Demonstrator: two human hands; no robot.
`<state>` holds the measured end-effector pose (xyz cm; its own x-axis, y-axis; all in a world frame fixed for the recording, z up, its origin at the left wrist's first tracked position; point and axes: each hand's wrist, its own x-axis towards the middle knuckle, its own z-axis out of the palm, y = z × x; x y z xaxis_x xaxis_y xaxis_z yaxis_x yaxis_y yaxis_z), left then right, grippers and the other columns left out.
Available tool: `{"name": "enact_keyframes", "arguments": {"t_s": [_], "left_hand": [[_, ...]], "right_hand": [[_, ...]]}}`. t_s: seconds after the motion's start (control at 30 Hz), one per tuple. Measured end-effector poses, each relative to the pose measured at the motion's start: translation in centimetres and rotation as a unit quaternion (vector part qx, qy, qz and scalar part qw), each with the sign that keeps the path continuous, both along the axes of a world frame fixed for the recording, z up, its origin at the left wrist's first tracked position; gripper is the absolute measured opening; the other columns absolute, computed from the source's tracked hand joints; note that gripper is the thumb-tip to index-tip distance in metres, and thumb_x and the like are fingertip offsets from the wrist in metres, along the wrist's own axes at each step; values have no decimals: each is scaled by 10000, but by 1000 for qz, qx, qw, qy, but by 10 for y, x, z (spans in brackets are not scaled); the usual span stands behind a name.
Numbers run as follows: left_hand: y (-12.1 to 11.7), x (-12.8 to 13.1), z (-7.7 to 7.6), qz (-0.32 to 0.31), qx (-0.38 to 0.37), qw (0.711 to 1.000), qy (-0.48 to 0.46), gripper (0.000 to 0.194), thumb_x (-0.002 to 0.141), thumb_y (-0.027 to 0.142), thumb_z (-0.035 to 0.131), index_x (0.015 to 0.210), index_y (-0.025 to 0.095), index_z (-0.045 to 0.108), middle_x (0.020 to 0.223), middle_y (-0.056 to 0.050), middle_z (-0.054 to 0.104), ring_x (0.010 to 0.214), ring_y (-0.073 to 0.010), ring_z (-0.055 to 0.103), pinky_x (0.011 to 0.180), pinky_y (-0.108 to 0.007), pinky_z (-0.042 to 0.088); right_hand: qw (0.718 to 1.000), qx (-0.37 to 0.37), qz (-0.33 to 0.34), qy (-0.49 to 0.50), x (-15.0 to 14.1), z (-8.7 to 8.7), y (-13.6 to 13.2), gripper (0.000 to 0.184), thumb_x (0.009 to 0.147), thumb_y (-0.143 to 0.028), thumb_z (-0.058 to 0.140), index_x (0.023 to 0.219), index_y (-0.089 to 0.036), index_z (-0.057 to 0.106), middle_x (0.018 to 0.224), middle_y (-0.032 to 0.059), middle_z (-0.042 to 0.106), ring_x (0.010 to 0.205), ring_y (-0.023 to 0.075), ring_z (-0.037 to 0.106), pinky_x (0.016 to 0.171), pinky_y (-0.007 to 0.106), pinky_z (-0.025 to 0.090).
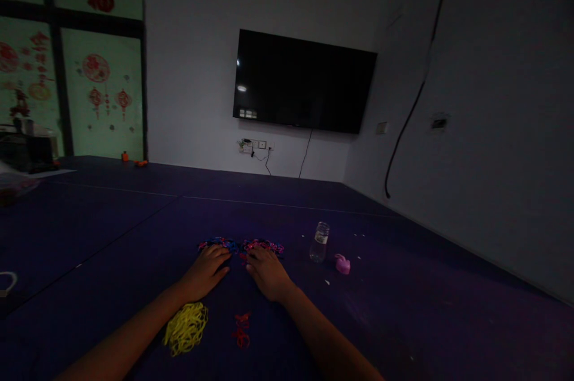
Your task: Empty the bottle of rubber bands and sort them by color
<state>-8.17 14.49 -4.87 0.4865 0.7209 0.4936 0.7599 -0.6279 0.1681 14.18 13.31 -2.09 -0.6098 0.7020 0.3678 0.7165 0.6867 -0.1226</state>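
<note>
My left hand (206,273) lies palm down with fingers stretched out over a pile of blue, pink and dark thin bands (229,244). Beside it, my right hand (269,275) rests flat in the same way on a second pile of mostly pink and dark bands (273,246). A narrow gap separates the two piles. Close to my left forearm is a heap of yellow stretchy-looking bands (186,328). A few red bands (241,331) lie between my forearms. What is under my palms is hidden.
Right of my right hand stands a clear glass bottle (318,243), uncapped, next to a small pink object (342,264). White scraps (327,282) dot the dark purple surface (403,309). Two small orange items (140,163) sit at the far edge. A television (305,82) hangs beyond.
</note>
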Motion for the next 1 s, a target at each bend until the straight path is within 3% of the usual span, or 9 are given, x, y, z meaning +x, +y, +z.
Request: {"name": "enact_keyframes", "arguments": {"t_s": [0.53,0.8,1.0], "left_hand": [[4,-4,-7,13,-12,1000,-10,344,887,376,423,1171,239,561,1270,-66,558,1244,-233,418,1030,-452,347],[0,-3,-2,21,-39,999,-3,338,880,371,433,1151,216,562,1312,-92,517,1267,-259,390,1025,-475,341],[-1,-1,2,14,-28,1000,1,310,877,335,437,1116,194,576,1229,-93,571,1227,-260,422,1013,-464,353]], "right_hand": [[1000,-12,-25,12,-1,0,-1,354,949,-266,331,1201,-187,566,1297,74,531,1244,199,414,1034,375,299],[965,7,-241,103,9,-6,9,433,958,-255,233,1116,-122,614,1161,156,609,1146,236,515,966,386,369],[959,13,-255,126,10,-6,10,456,950,-271,241,1154,-74,598,1161,182,607,1149,251,519,962,383,387]]}}
